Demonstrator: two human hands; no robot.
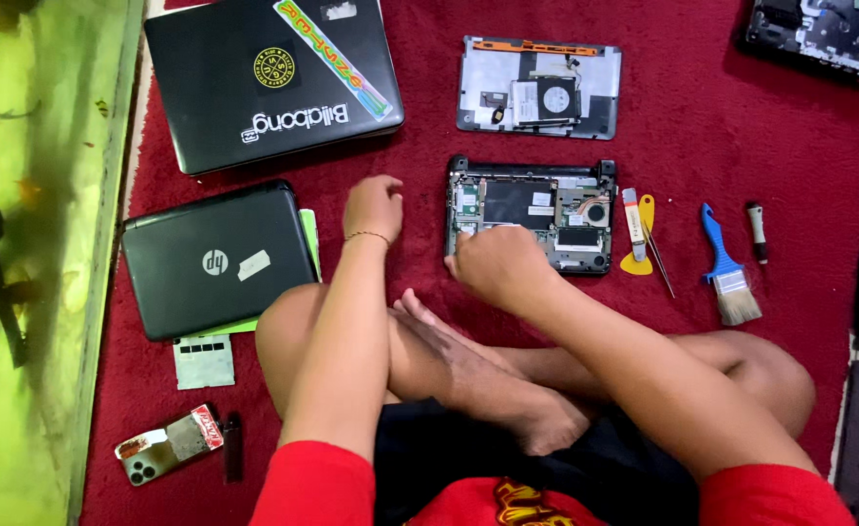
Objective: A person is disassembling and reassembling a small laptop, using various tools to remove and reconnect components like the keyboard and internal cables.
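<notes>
I sit cross-legged on a red carpet. An opened small laptop base with bare boards and a fan lies in front of me. My right hand rests on its near left corner, fingers curled down onto it; whether it holds anything I cannot tell. My left hand is a loose fist pressed on the carpet left of the base, holding nothing visible. The removed bottom cover with a drive lies farther back.
Two closed black laptops lie at the left, a big one and a small one. A yellow pry tool, a blue brush and a small dark tool lie at the right. A phone lies near left. A fish tank borders the carpet.
</notes>
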